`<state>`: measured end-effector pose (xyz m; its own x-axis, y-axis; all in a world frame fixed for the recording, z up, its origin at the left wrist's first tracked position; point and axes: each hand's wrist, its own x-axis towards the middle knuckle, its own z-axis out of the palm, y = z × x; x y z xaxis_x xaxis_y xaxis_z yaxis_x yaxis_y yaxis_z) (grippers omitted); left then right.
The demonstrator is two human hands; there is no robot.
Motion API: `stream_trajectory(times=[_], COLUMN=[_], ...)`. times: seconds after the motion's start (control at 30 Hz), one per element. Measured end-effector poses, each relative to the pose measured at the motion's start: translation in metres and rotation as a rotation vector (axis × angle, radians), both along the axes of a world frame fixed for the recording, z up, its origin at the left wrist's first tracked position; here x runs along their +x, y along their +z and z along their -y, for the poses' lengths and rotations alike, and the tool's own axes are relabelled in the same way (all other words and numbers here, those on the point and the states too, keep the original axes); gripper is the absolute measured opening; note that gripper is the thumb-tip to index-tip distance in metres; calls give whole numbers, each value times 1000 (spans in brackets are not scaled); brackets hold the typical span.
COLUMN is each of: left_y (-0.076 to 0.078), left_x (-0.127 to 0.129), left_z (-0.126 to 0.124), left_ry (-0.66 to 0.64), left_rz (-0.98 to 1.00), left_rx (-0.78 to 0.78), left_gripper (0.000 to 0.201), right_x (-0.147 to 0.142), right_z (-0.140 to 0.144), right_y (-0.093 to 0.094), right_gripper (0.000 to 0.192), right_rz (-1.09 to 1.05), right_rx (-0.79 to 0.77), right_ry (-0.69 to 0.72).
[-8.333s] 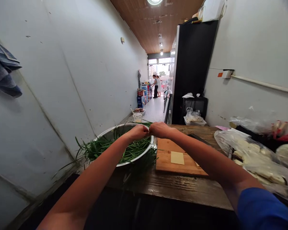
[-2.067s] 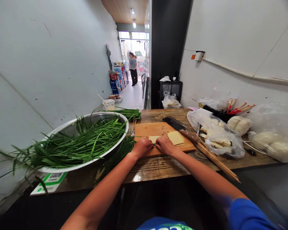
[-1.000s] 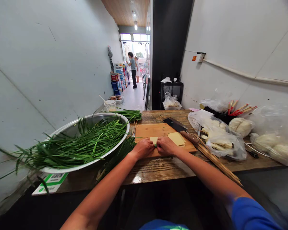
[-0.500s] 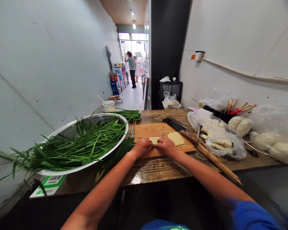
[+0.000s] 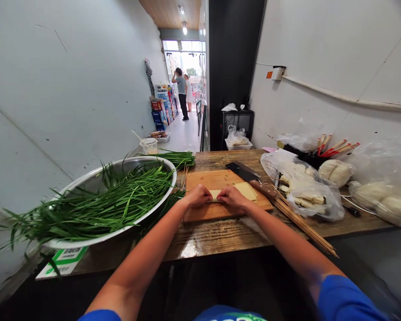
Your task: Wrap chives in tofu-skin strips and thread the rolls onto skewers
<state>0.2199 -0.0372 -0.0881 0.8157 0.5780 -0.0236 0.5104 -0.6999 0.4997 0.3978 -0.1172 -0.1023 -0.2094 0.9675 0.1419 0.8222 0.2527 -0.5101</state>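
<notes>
A pale yellow tofu skin sheet (image 5: 215,194) lies partly rolled on the wooden cutting board (image 5: 209,178), pinched at both ends. Its left end is in the closed fingers of my left hand (image 5: 199,196); my right hand (image 5: 233,198) grips the right end, fingers curled. What is inside the roll is hidden. More square tofu skins (image 5: 246,191) are stacked just behind and right of my right hand. A cleaver (image 5: 250,174) with a brown wooden handle rests across the board's right side. Beside it lies a bundle of bamboo skewers (image 5: 297,223).
A large metal basin (image 5: 173,178) of green chives (image 5: 127,196) stands left, with more chives (image 5: 178,158) behind it. At right are plastic bags (image 5: 304,191) of pale food and red-tipped sticks (image 5: 337,147). A plastic cup (image 5: 149,146) stands behind the basin. Two people (image 5: 181,91) stand far off.
My hands have moved slightly away from me, turning the tofu skin over into a roll. The green that showed at its near edge is now covered.
</notes>
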Motion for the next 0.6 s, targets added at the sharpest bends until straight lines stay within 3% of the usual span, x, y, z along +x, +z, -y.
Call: stream_trajectory(times=[0.17, 0.37, 0.47, 0.6], left_y=[11, 15, 14, 13], left_x=[4, 6, 6, 1], left_z=[-7, -3, 6, 21], left_ry=[34, 167, 102, -81], left_rz=[-52, -31, -7, 8], left_rx=[-104, 2, 142, 422], left_gripper=[25, 24, 17, 20], right_x=[4, 12, 14, 13], right_z=[-8, -21, -25, -25], right_y=[8, 7, 8, 12], right_gripper=[20, 21, 20, 20], right_rz=[-104, -81, -60, -50], right_rx=[-185, -256, -272, -269], right_ry=[-20, 30, 44, 72])
